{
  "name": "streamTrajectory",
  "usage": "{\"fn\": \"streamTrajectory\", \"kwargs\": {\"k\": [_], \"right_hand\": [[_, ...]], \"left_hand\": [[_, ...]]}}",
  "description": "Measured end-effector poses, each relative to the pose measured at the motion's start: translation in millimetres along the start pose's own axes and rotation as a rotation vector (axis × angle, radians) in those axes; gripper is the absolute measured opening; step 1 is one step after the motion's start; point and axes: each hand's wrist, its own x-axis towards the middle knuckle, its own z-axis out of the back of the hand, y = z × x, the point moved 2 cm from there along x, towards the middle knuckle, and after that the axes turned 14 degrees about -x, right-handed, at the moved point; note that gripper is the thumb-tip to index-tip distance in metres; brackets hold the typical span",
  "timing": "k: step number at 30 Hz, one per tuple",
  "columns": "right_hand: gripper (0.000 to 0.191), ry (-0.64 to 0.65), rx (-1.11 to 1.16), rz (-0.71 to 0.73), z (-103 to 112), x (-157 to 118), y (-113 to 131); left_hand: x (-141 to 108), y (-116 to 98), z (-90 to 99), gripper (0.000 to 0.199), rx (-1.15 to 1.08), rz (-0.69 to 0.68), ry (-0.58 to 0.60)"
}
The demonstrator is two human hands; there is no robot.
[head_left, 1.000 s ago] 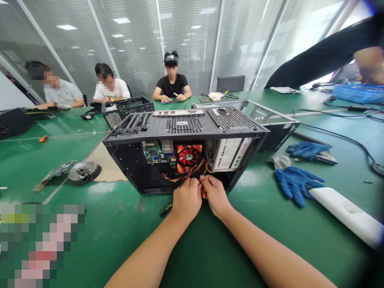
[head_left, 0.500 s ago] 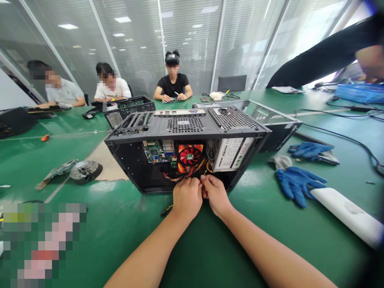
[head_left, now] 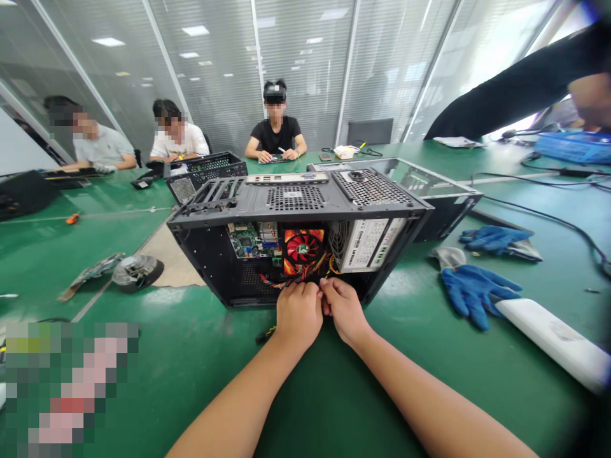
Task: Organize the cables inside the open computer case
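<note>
An open black computer case [head_left: 305, 218] lies on the table, its open side facing me. Inside are a motherboard [head_left: 246, 242], a red cooling fan [head_left: 302, 247] and a power supply [head_left: 368, 245] with a white label. Multicoloured power cables [head_left: 274, 280] run along the lower opening to my hands. My left hand [head_left: 300, 313] is closed around them at the case's near edge. Against it, my right hand [head_left: 344, 310] pinches at the same cables with thumb and fingers; the exact grip point is hidden. A loose black connector [head_left: 262, 337] on a yellow-black lead lies beside my left wrist.
Blue work gloves [head_left: 470, 289] and a long white object [head_left: 556, 343] lie to the right. A round metal-and-black part [head_left: 137, 272] sits left, near a cardboard sheet [head_left: 174, 257]. Behind stand another case [head_left: 205, 172] and a dark metal frame [head_left: 446, 213]. Several people sit or reach around the table.
</note>
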Motion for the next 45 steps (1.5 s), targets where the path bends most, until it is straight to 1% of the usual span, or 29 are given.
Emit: {"fn": "streamTrajectory", "kwargs": {"k": [4, 13, 22, 33, 45], "right_hand": [[0.043, -0.001, 0.002, -0.005, 0.1, 0.7, -1.1], [0.042, 0.003, 0.002, 0.001, 0.2, 0.6, -1.9], [0.042, 0.003, 0.002, -0.002, -0.2, 0.5, -1.3], [0.041, 0.007, -0.010, 0.006, -0.2, 0.8, -3.1], [0.043, -0.001, -0.012, 0.010, 0.0, 0.1, -0.3]], "left_hand": [[0.6, 0.2, 0.4, 0.012, -0.011, 0.000, -0.001], [1.5, -0.9, 1.3, 0.017, -0.006, -0.001, 0.010], [1.3, 0.0, 0.6, 0.013, -0.031, -0.009, 0.007], [2.0, -0.2, 1.6, 0.015, -0.003, -0.011, 0.014], [1.4, 0.2, 1.0, 0.015, -0.014, -0.014, 0.011]]}}
